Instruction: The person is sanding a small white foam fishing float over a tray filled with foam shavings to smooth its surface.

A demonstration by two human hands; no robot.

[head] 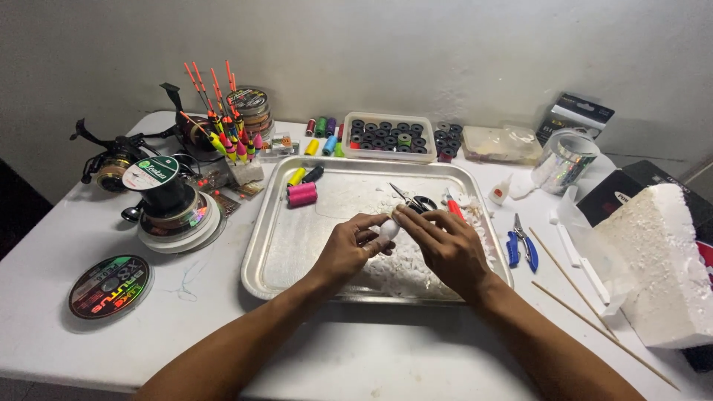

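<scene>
Pinching a small white foam piece (389,228) from both ends, the left hand (349,249) and the right hand (449,249) meet above the middle of a shallow metal tray (276,252). The left fingers (369,221) curl closed around its near side, while the right thumb and forefinger close on its far tip; neither hand is spread open. The piece looks rounded and egg-like, matte and slightly rough, and I judge it very light, soft enough to dent under a nail, and crumbly, so a gentle hold at its thicker middle would suit it better than a squeeze at the ends. Under and just beyond the fingers lie white foam shavings (405,267), loose and flaky. Just past the right fingertips rest scissors (413,200) with dark handles and a red-handled knife (454,208). Further out from the left fingers sit a pink thread spool (302,194) and a yellow one. To the right of the right hand, off the tray, are blue-handled pliers (521,245), thin wooden sticks (568,278) and a coarse white foam block (657,260).
</scene>
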